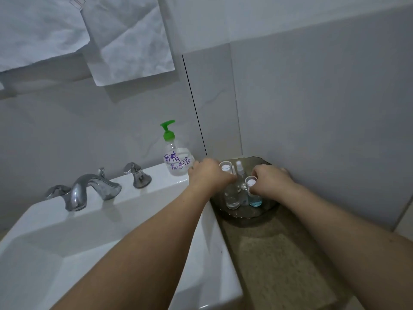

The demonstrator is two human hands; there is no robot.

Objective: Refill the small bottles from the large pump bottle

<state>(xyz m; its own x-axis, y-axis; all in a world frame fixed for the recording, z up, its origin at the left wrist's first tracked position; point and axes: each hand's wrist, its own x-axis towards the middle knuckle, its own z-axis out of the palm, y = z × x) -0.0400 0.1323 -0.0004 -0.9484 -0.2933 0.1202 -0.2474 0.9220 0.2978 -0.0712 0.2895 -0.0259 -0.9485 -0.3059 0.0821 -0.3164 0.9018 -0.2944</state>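
Evidently to reach the caps first, the left hand (207, 173) curls over a clear small bottle (231, 193) while the right hand (271, 182) pinches a blue-liquid bottle (254, 198) on the dark tray (245, 214), and the green-topped pump bottle (176, 157), with purple handwritten Chinese characters, stands just beyond the left fingers.

Three clear small bottles (232, 193) upright on tray; green-topped pump bottle (176, 157) on sink.

A chrome faucet (89, 189) with a handle on either side stands on the far rim of the white sink (125, 238) at the left. Two crumpled white sheets (125, 41) hang on the grey tiled wall (312, 97) above, the left one overlapped by the right. A speckled counter (274, 253) runs along the sink's right side.
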